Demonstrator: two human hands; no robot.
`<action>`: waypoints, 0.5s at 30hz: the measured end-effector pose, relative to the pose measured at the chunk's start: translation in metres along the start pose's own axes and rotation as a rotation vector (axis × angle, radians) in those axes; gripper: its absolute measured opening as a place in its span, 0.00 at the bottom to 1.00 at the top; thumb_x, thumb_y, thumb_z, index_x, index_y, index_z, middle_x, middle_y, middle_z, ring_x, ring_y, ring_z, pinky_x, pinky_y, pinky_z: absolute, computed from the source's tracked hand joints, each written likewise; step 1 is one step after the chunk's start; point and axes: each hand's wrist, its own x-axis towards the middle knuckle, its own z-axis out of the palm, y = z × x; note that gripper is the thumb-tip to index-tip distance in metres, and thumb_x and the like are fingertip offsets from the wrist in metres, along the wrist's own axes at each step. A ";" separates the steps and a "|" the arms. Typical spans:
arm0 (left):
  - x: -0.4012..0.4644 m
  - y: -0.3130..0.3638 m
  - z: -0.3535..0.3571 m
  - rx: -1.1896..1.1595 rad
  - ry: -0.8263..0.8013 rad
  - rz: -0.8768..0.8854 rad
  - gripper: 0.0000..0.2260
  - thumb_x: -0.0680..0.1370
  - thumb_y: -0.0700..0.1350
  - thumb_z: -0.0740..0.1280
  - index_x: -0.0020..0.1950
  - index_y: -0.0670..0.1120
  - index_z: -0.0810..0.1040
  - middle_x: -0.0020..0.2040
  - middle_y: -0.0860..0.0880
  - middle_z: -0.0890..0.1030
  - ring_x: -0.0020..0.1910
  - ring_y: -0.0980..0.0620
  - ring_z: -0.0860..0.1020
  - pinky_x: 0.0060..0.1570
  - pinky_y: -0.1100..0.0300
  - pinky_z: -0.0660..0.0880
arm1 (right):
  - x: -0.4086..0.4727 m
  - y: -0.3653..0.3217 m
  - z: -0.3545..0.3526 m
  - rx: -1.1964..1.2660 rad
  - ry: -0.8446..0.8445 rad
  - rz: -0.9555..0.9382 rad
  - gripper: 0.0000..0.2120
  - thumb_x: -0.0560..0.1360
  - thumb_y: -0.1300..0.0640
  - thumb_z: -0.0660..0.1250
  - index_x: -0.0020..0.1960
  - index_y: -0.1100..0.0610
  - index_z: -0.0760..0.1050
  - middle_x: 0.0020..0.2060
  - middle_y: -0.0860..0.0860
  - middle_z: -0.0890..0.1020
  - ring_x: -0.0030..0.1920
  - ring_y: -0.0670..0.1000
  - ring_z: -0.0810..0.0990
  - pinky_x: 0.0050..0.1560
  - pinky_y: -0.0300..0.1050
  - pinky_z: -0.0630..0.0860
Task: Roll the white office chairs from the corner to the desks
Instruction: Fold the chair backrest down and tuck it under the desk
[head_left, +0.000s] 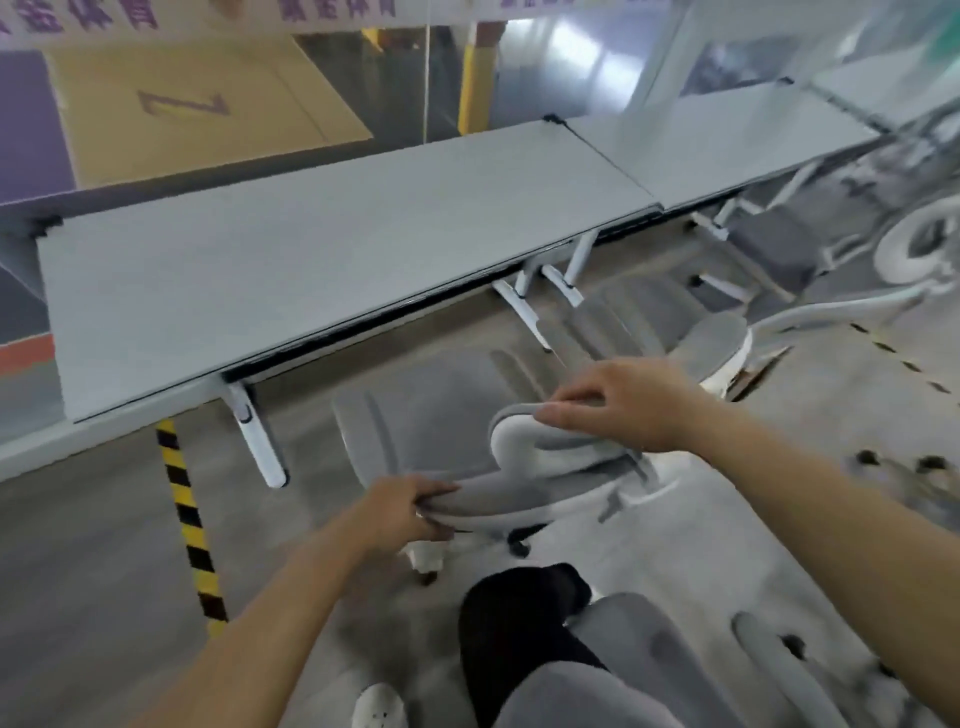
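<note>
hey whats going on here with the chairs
A person is holding a white and grey office chair from behind, facing a long grey desk. The left hand grips the top edge of the backrest, and the right hand rests curled on the headrest. The chair stands just short of the desk, not yet tucked under it. Another chair stands to the right by the desk, and a third is close beside the person's leg.

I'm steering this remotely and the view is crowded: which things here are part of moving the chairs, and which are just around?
Part of the job:
- white office chair, left hand gripping its backrest edge, right hand on its headrest
- near desk
- second desk
- another chair to the right

Just around:
- yellow-black floor strip
- cardboard sheet behind the glass
</note>
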 end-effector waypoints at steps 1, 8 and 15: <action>-0.001 0.001 0.000 0.011 0.004 0.009 0.27 0.69 0.52 0.76 0.67 0.60 0.74 0.56 0.59 0.77 0.54 0.61 0.74 0.45 0.76 0.66 | 0.002 -0.002 0.010 -0.077 0.097 0.041 0.38 0.63 0.17 0.47 0.46 0.43 0.82 0.39 0.42 0.82 0.41 0.45 0.80 0.46 0.48 0.78; -0.011 0.006 0.020 0.074 -0.001 0.039 0.27 0.69 0.53 0.75 0.67 0.61 0.74 0.58 0.57 0.80 0.56 0.58 0.77 0.50 0.66 0.70 | -0.018 0.002 0.029 -0.097 0.261 0.161 0.38 0.58 0.14 0.47 0.39 0.39 0.81 0.35 0.43 0.83 0.38 0.42 0.79 0.45 0.47 0.76; -0.029 0.020 0.054 0.059 -0.067 0.078 0.29 0.67 0.59 0.73 0.68 0.65 0.71 0.62 0.58 0.78 0.59 0.60 0.76 0.59 0.62 0.72 | -0.049 0.018 0.043 -0.120 0.396 0.111 0.38 0.59 0.14 0.48 0.39 0.40 0.82 0.34 0.41 0.82 0.37 0.42 0.77 0.41 0.46 0.75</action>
